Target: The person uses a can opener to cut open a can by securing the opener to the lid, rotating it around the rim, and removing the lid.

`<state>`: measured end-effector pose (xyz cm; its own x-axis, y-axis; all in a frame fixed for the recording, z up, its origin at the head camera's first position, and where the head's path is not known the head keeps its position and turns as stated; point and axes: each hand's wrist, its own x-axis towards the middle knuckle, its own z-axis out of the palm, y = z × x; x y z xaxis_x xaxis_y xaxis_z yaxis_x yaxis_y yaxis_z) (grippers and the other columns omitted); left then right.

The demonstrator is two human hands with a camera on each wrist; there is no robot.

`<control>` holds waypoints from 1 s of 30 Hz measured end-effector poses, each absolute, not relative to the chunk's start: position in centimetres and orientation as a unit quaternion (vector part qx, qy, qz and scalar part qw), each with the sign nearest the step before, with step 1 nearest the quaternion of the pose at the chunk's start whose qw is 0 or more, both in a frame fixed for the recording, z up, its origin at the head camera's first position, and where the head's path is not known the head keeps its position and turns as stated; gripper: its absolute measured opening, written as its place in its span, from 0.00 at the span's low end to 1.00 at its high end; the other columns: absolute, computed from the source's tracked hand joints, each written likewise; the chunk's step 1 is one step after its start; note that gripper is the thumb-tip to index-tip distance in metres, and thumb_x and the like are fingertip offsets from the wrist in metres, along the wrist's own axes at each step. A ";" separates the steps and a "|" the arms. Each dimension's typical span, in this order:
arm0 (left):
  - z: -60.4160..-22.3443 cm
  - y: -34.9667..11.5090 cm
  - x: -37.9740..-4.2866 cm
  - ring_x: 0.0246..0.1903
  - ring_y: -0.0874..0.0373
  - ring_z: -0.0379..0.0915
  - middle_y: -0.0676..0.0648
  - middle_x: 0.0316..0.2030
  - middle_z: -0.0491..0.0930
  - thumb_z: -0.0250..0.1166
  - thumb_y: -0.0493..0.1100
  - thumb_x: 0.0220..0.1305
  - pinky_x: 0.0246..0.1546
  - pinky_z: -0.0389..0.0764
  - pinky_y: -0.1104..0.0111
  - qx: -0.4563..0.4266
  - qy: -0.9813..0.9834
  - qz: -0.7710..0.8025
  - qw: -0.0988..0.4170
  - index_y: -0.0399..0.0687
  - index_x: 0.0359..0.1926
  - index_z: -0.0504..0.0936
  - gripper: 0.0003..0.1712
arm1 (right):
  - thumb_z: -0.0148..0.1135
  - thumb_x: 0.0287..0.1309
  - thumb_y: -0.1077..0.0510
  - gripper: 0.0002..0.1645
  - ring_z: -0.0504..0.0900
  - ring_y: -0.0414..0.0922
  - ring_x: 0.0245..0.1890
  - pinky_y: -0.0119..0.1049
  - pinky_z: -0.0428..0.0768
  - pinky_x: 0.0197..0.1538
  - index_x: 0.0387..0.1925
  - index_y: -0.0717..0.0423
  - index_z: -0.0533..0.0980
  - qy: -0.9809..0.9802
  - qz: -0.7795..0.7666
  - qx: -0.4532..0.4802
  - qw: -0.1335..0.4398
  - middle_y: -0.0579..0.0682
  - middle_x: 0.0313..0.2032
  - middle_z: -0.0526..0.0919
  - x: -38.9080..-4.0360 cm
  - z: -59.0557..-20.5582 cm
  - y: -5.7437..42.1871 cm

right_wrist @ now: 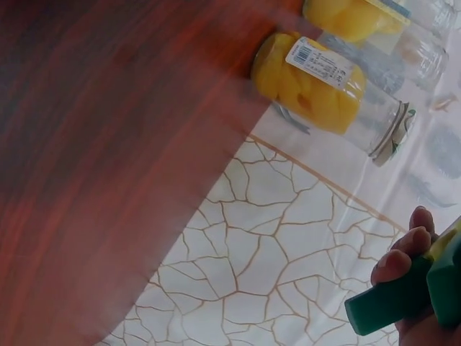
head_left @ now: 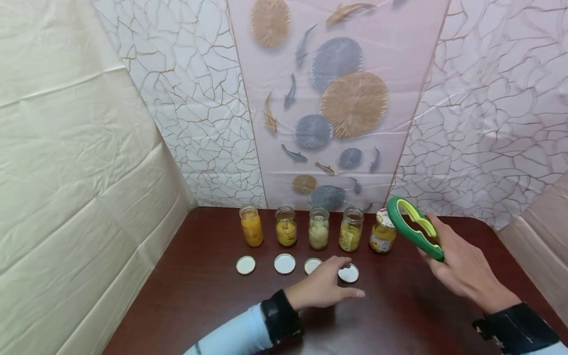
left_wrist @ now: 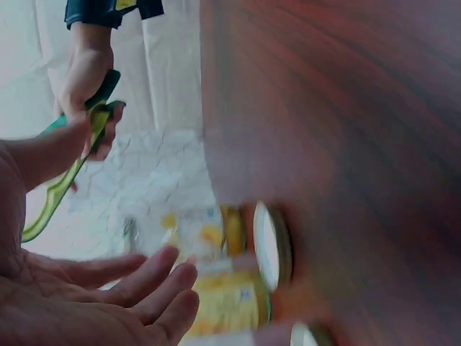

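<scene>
My right hand (head_left: 466,268) grips a green jar opener (head_left: 414,237) with a lime inner lining, raised at the right of the head view. Its looped end overlaps the rightmost jar (head_left: 382,237), which has a patterned lid on and yellow fruit inside. In the right wrist view that lidded jar (right_wrist: 310,86) stands apart from the opener (right_wrist: 392,299). My left hand (head_left: 321,286) is over the table with fingers extended and thumb apart, holding nothing. Just past its fingertips lies a white-lined lid (head_left: 349,273); another lid (head_left: 312,265) is partly hidden behind the hand.
Left of the lidded jar stand several uncovered jars in a row, among them a labelled one (head_left: 350,231) and an orange-filled one (head_left: 252,229). Two more lids, one left (head_left: 246,265) and one nearer (head_left: 285,264), lie before them on the dark red table (head_left: 199,305). Patterned cloth hangs behind.
</scene>
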<state>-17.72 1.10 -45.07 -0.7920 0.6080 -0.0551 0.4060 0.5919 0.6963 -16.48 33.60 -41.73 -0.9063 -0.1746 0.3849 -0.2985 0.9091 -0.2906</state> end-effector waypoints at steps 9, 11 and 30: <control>-45.7 9.6 -20.0 0.76 0.61 0.49 0.48 0.79 0.52 0.59 0.68 0.70 0.72 0.62 0.63 0.211 0.885 0.353 0.219 0.47 0.81 0.45 0.54 | 0.67 0.64 0.51 0.58 0.77 0.59 0.43 0.55 0.77 0.31 0.82 0.49 0.40 -0.962 0.158 0.134 0.178 0.67 0.57 0.72 -16.1 -42.1 33.6; -46.0 11.1 -20.7 0.76 0.58 0.48 0.45 0.80 0.51 0.60 0.66 0.70 0.72 0.63 0.62 0.176 0.882 0.378 0.218 0.48 0.82 0.42 0.54 | 0.68 0.62 0.52 0.59 0.78 0.58 0.42 0.52 0.76 0.29 0.82 0.49 0.41 -0.961 0.156 0.136 0.184 0.66 0.55 0.73 -16.0 -42.1 33.5; -49.2 18.2 -26.8 0.58 0.52 0.72 0.48 0.55 0.75 0.74 0.57 0.61 0.60 0.73 0.54 0.006 0.839 0.540 0.062 0.58 0.66 0.67 0.37 | 0.70 0.58 0.56 0.57 0.79 0.60 0.43 0.58 0.77 0.29 0.81 0.49 0.48 -0.949 0.175 0.136 0.226 0.67 0.59 0.75 -15.7 -42.2 33.5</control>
<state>-26.84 18.22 -49.23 -0.9924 0.0768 -0.0967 -0.0562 0.4160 0.9076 -15.65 33.55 -42.17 -0.8606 -0.1793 0.4768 -0.3376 0.9016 -0.2703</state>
